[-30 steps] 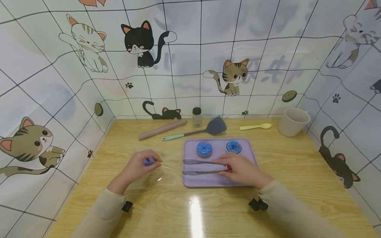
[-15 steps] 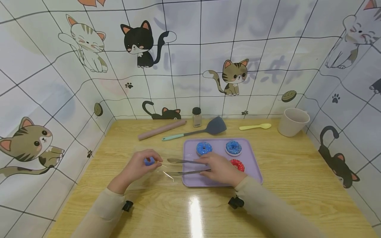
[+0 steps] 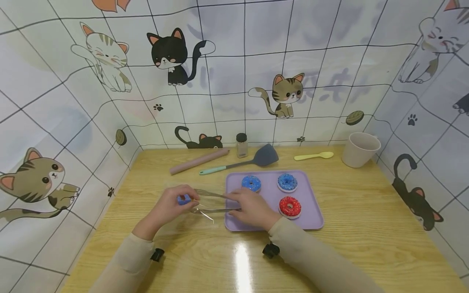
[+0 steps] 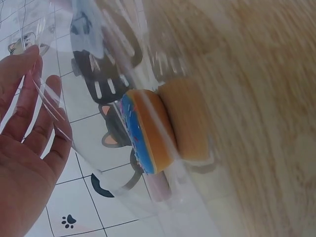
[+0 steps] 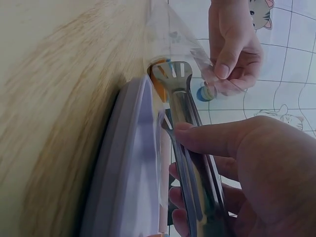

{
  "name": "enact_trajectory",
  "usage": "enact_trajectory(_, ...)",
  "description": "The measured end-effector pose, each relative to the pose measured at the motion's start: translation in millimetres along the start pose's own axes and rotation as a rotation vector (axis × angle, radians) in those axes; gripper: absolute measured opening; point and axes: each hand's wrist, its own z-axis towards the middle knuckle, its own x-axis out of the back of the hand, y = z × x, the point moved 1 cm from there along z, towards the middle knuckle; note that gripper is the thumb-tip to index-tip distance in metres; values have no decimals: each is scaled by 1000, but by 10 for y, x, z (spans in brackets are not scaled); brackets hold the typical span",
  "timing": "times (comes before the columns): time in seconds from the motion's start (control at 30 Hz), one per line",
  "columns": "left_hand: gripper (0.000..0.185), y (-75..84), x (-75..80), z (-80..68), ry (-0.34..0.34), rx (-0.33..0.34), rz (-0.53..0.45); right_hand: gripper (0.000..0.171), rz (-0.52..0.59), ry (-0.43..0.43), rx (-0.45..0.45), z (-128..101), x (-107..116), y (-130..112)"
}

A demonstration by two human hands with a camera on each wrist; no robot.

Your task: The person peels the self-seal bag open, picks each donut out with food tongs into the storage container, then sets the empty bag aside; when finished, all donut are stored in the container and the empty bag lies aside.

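Steel tongs (image 3: 210,201) gripped by right hand (image 3: 253,209), left hand (image 3: 170,205) pinching bag (image 4: 123,98).

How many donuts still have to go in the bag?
One blue donut already sits inside the clear bag that the left hand holds open. The right hand holds metal tongs, their tips empty at the bag's mouth. Three remain on the purple tray: two blue, one red donut.

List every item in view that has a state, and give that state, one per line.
Left hand: holds the clear bag open.
Clear bag: open, a blue donut inside.
Right hand: grips the tongs.
Tongs: arms apart, tips at the bag's mouth.
Tray: flat on the table, holding two blue donuts and one red donut.
Cup: upright.
Small jar: upright, lid on.
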Motion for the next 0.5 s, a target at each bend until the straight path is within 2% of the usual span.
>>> enact_trajectory(0.33,18,-15,-9,20,5,-5,44,57,-16,-31,-33,139,-50,-96)
enact_trajectory(0.5,19,-26,-13,18,8,-7,48,56,-26,-20,-53,163,-115,-97)
